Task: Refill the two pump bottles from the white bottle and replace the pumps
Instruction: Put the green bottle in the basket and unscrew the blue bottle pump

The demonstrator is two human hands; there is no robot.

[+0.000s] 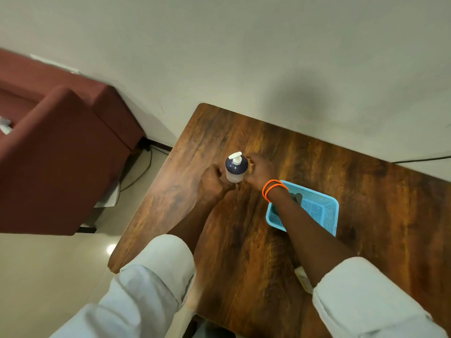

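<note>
One pump bottle [235, 170] stands upright on the wooden table [353, 191], with a dark shoulder, a clear lower body and a white pump head on top. My left hand [211, 183] is curled against its lower left side. My right hand [259, 170], with orange bands on the wrist, curls round its right side. A small white object [303, 279] shows beside my right forearm near the table's front; what it is cannot be made out. No second pump bottle is in view.
A blue mesh basket [319, 211] sits on the table just right of my right wrist. A dark red sofa [61, 152] stands on the floor to the left, with cables by the wall. The table's far edge meets the wall.
</note>
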